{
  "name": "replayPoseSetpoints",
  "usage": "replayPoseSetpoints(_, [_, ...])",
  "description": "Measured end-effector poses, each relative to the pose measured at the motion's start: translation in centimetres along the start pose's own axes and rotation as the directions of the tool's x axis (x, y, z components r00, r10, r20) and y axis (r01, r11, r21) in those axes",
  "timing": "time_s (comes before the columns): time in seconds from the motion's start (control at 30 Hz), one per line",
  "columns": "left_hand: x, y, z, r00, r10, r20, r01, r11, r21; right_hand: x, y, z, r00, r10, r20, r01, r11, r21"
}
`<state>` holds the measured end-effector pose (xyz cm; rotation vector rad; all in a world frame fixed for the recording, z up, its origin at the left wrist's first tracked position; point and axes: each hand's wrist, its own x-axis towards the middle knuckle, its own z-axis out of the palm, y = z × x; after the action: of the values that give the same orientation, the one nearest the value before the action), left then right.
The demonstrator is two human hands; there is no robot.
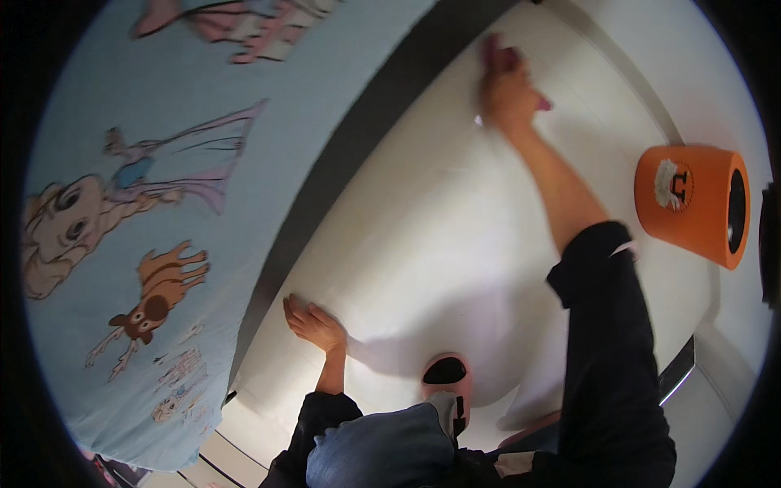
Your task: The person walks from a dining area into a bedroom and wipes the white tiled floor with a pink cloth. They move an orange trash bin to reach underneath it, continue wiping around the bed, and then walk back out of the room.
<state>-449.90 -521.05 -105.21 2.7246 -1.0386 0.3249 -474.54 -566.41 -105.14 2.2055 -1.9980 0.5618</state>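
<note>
My right hand [509,94] is stretched far forward over the pale floor [427,213], beside the dark base of the bed. It grips a dark pink cloth [501,58], pressed to the floor; motion blurs the hand, and part of the cloth is hidden under it. My left hand [316,324] rests on the floor near the bed base, fingers extended and nothing in it. Below, a pink slipper [447,373] with a dark inside is on my foot, near my bent knee in blue jeans [378,448].
A bed with a light blue cartoon-print sheet [274,152] runs along the left, above its dark grey base [341,152]. At the right, an orange bin [683,198] with a dark opening stands by the white wall [701,79]. A grey baseboard [628,67] edges the floor.
</note>
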Motion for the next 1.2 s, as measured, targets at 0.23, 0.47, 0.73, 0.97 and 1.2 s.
replayPoseSetpoints(0.23, [0.0,0.4,-0.4,0.996,-0.063,0.065,0.063,0.998,-0.003,-24.6,-18.9,-7.3,0.782,-0.590,0.202,0.449,0.757,0.474])
replayPoseSetpoints(0.47, [0.2,-0.1,-0.2,0.998,-0.024,0.055,0.029,0.995,-0.100,-28.5,-16.7,-9.1,0.757,-0.652,0.038,0.437,0.550,0.712])
replayPoseSetpoints(0.73, [0.0,-0.2,-0.1,0.998,-0.027,0.058,0.030,0.998,-0.047,-2.8,8.3,-5.1,0.998,-0.064,-0.021,0.063,0.997,-0.042])
replayPoseSetpoints(0.97, [-1.7,-3.2,-3.2,0.961,-0.169,0.217,0.242,0.893,-0.379,-10.1,1.8,-3.2,0.980,-0.187,-0.063,0.193,0.975,0.113])
replayPoseSetpoints(1.2, [-8.4,-5.9,-9.9,0.809,-0.524,0.266,0.588,0.717,-0.375,-38.6,-16.4,-13.2,0.484,-0.839,0.248,0.571,0.518,0.637])
